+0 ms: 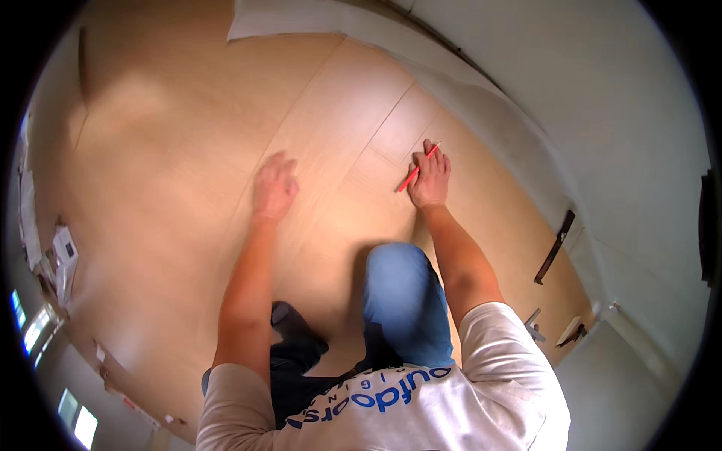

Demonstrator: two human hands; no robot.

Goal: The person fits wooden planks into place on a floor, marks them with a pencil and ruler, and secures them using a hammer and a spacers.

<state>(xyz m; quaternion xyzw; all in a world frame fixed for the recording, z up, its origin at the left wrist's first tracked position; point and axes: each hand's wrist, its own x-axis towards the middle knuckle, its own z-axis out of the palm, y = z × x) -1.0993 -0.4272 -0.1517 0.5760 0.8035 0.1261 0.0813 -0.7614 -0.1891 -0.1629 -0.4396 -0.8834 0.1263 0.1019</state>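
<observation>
Blue lettering (388, 401) (upside down from here), one line large, one small, crosses the white shirt (421, 427).

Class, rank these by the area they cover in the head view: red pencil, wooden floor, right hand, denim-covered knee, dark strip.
Largest to smallest:
1. Wooden floor
2. Denim-covered knee, enlarged by nearness
3. Right hand
4. Dark strip
5. Red pencil

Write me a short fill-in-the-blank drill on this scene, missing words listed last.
1. The pencil in the right hand is coloured ____.
2. The left hand appears to hold ____.
3. The jeans over the bent knee are coloured ____.
4. The long dark bar lies on the person's ____ side.

Missing words: red; nothing; blue; right.
</observation>
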